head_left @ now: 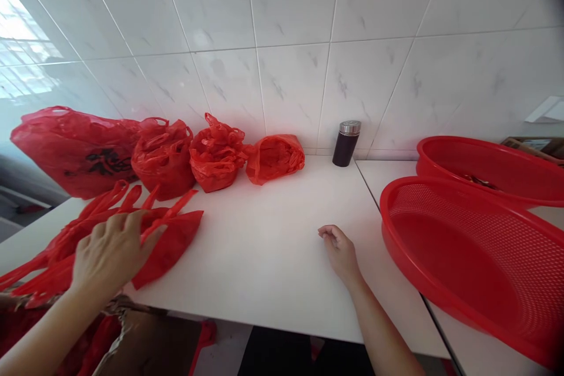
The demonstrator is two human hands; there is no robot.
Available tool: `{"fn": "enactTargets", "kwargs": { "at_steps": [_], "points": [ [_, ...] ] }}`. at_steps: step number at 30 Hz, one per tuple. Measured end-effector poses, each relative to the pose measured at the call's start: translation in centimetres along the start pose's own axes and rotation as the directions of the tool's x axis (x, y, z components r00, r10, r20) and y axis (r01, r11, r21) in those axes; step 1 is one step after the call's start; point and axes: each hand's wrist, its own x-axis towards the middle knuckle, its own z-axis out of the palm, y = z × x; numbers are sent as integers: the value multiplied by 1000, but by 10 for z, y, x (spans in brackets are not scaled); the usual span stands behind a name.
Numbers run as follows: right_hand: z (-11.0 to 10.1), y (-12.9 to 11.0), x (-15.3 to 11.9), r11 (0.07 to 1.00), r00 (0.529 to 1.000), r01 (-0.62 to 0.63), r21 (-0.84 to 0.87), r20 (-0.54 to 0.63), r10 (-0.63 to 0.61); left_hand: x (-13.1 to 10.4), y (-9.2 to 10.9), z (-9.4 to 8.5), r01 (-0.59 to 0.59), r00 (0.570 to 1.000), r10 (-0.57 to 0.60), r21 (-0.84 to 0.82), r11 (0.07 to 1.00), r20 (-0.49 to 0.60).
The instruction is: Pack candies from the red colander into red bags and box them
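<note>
From where I stand, the biggest thing is the pale tiled wall (291,0), grey-veined, with window light glaring at its left end; below it runs the white tabletop (264,247), a dark seam crossing its right part. The mesh-sided red basket (449,282) lies over that seam, and behind it sits a second red basin (506,155). On the far left a bulky red bag (79,150) with black lettering leans near the wall, and in front of it the loose red bags (171,249) spread in a flat heap along the table's near left edge, handles sticking up. Below that edge a cardboard box (154,335) with a ragged rim shows red plastic inside. Three smaller stuffed bags stand or lie in a row by the wall: a round one (163,158), a crumpled one (218,158) and one tipped on its side (277,158). The person's left hand (110,247) lies over the loose heap, fingers arched and thumb spread away; I cannot tell whether it pinches any plastic. The right hand (341,252) hangs over or rests on the bare tabletop, fingers loosely curled, and I cannot tell whether their tips meet the thumb. Smallest is the dark flask (346,144) with a silvery lid, upright near the wall
</note>
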Motion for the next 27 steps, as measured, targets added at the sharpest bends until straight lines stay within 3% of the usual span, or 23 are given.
{"fn": "enactTargets", "kwargs": {
  "at_steps": [1,2,3,4,6,7,8,10,13,15,17,18,19,21,23,24,25,27],
  "points": [
    [0,0,0,1000,1000,1,-8,2,-1,-4,8,-1,-93,995,95,-91,991,22],
    [0,0,0,1000,1000,2,-14,5,-2,-7,16,0,-164,975,193,-222,961,114],
    [0,0,-1,1000,1000,4,-19,7,-4,-9,24,3,-174,926,280,-370,912,253],
    [0,0,-1,1000,1000,7,-22,9,-7,-10,30,8,-110,844,344,-494,862,412],
    [0,0,-1,1000,1000,16,-26,14,-16,-12,42,21,100,648,386,-576,811,656],
    [-1,0,-1,999,1000,22,-27,16,-21,-12,46,28,171,595,373,-566,806,712],
    [-1,0,-1,999,999,27,-29,18,-27,-13,49,33,206,590,348,-552,808,729],
    [-1,1,-1,999,999,36,-33,20,-35,-13,53,38,194,656,331,-575,795,679],
    [-1,2,-1,998,999,39,-42,21,-38,-8,50,27,171,695,410,-690,703,590],
    [0,2,-2,998,999,36,-50,23,-35,2,40,12,80,787,408,-731,678,464],
    [-1,2,-2,998,999,34,-56,26,-33,15,24,1,-169,900,385,-647,743,207],
    [-1,2,-2,998,999,34,-58,28,-33,21,16,-2,-315,900,426,-536,783,94],
    [-1,2,-2,998,999,35,-59,30,-33,26,9,-2,-426,870,491,-426,798,49],
    [-1,1,-2,998,999,35,-61,33,-33,33,0,6,-576,767,627,-284,766,135],
    [0,1,-2,997,999,35,-63,30,-33,37,-2,16,-645,661,698,-266,716,276],
    [0,1,-2,997,999,36,-64,27,-34,39,-2,20,-664,629,715,-269,698,305],
    [0,1,-2,997,999,37,-65,24,-35,42,-1,23,-678,618,728,-268,685,296],
    [0,1,-2,997,999,40,-70,22,-38,51,0,21,-688,655,734,-258,678,180]
  ]
}}
